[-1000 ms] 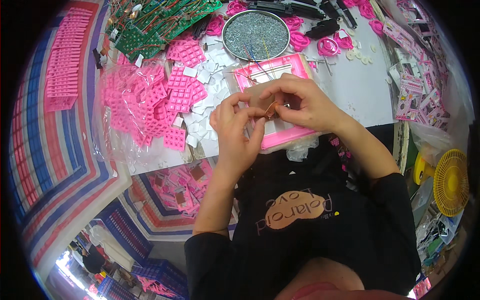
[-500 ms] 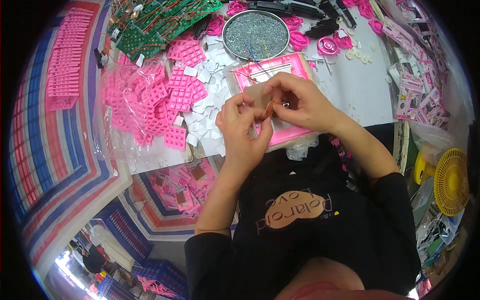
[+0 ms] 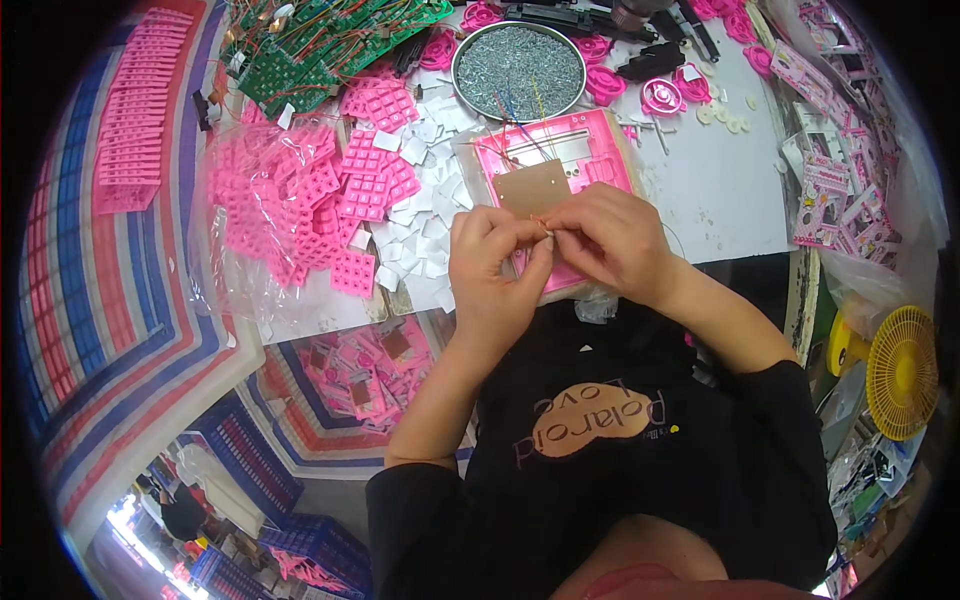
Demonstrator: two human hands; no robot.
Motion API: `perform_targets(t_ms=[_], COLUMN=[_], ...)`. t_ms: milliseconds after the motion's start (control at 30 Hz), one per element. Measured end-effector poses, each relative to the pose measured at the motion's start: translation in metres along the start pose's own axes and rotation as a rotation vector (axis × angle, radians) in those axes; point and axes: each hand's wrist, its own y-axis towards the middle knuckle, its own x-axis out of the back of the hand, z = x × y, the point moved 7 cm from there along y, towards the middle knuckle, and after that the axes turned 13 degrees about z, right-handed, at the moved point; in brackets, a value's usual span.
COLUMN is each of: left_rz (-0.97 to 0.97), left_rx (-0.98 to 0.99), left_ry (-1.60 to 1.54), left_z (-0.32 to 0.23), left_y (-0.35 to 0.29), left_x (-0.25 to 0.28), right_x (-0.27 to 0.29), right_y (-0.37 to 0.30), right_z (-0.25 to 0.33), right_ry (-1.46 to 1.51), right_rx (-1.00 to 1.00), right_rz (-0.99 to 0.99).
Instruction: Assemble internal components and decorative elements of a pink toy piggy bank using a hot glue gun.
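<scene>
In front of me lies a pink plastic casing with a brown circuit board resting on it. Thin coloured wires run from the board's far side. My left hand and my right hand meet over the casing's near half. Thumb and fingers of both are pinched together, almost touching. A small orange-copper piece shows between the fingertips. Its full shape is hidden, and I cannot tell whether each hand grips it.
Beyond the casing stands a round metal tray of small screws. Pink keypads and white square pieces are heaped on the left, near green circuit boards. Pink rings lie at the back right. A yellow fan stands at the right.
Both hands have come nearer to me and uncovered the brown board. The round copper-coloured disc seen between the fingers is now mostly hidden. A dark object has appeared at the far edge.
</scene>
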Motion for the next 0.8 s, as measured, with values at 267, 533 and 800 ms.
perform_targets(t_ms=[267, 533, 800], left_rz=[0.252, 0.402, 0.321], left_rx=[0.493, 0.141, -0.222], left_ry=[-0.518, -0.035, 0.312], left_z=[0.029, 0.005, -0.005], left_y=[0.002, 0.010, 0.005], left_x=[-0.003, 0.003, -0.001], right_x=[-0.006, -0.013, -0.022], right_y=[-0.004, -0.008, -0.012], right_z=[0.014, 0.025, 0.024], right_ry=[-0.142, -0.341, -0.384], right_rx=[0.148, 0.194, 0.172], right_rz=[0.091, 0.130, 0.186])
